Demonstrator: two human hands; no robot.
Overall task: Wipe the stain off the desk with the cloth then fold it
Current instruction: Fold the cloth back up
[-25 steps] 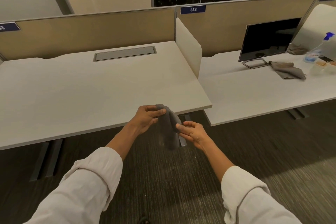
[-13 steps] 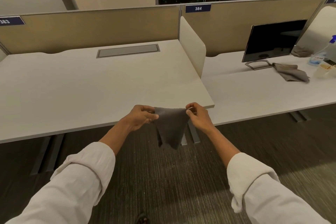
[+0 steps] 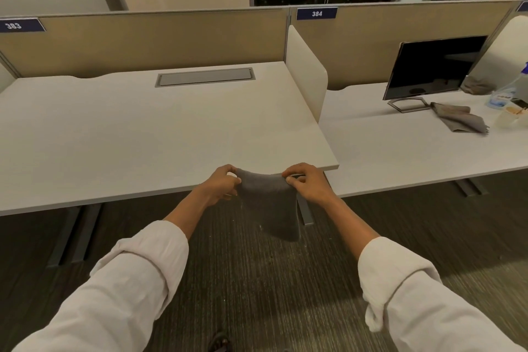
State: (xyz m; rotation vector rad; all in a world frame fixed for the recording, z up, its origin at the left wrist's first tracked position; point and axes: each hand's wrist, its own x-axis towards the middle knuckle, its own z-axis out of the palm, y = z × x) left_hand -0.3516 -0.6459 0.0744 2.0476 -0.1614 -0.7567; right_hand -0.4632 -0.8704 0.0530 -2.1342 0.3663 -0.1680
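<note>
A dark grey cloth [image 3: 268,203] hangs in the air just in front of the near edge of the pale desk [image 3: 143,134]. My left hand [image 3: 221,183] pinches its upper left corner and my right hand [image 3: 308,180] pinches its upper right corner. The top edge sags slightly between the two hands and the rest drops down over the floor. No stain shows on the desk top from here.
A white divider panel [image 3: 307,71] separates this desk from the right desk [image 3: 400,148], which carries a monitor [image 3: 434,66], another grey cloth [image 3: 457,118], a spray bottle [image 3: 505,91] and a cup [image 3: 511,116]. A cable hatch [image 3: 205,77] sits at the desk's back.
The bunched cloth has been pulled open: my hands moved apart, each taking a top corner, and rose slightly toward the desk edge, so the cloth now hangs spread out.
</note>
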